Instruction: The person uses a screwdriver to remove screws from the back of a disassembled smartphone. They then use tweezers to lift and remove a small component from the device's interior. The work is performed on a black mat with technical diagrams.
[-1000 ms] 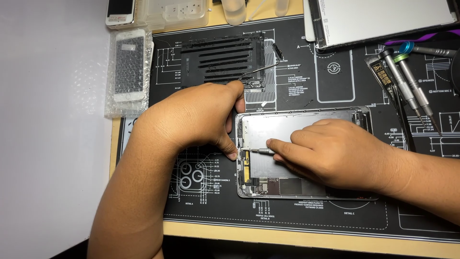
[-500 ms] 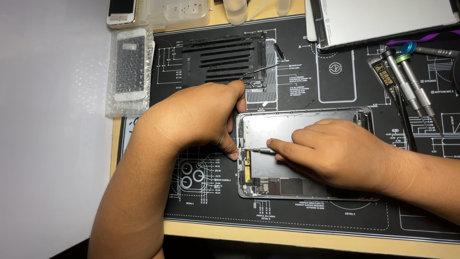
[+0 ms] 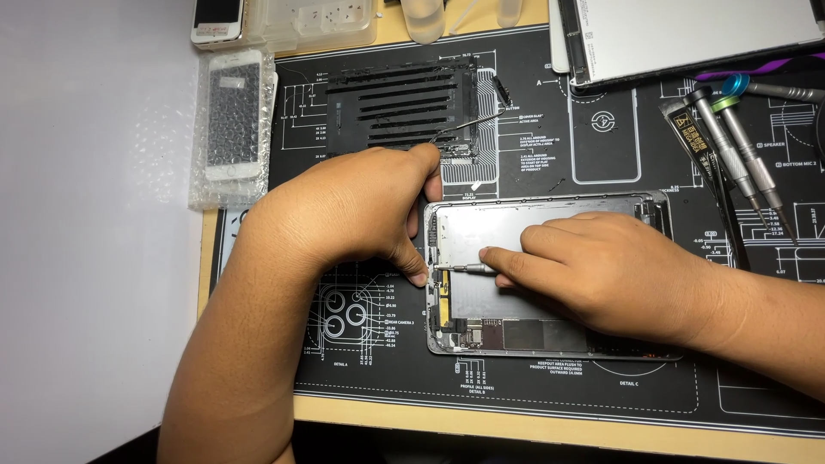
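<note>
Black repair matting [image 3: 601,387] printed with white diagrams covers a pale wooden bench, with a bare white surface off to the left. Near the middle of the mat lies an opened phone housing [image 3: 481,225], its silver frame lying flat, a pale metal plate inside and a circuit board showing along its near edge. The left hand [image 3: 344,210] rests on the mat at the housing's left end, thumb tip touching the frame and fingers curled over its far-left corner. The right hand [image 3: 610,271] lies across the housing from the right, fingers pinched together on a slim screwdriver [image 3: 460,269] whose tip points left into the frame's left edge, just beside the left thumb. Beyond the hands sits a dark slatted panel [image 3: 400,107] with a thin cable. At far left, a white phone [image 3: 232,112] lies in bubble wrap. Two more screwdrivers [image 3: 739,150] rest at the far right, near a flat white-backed panel [image 3: 696,34].
</note>
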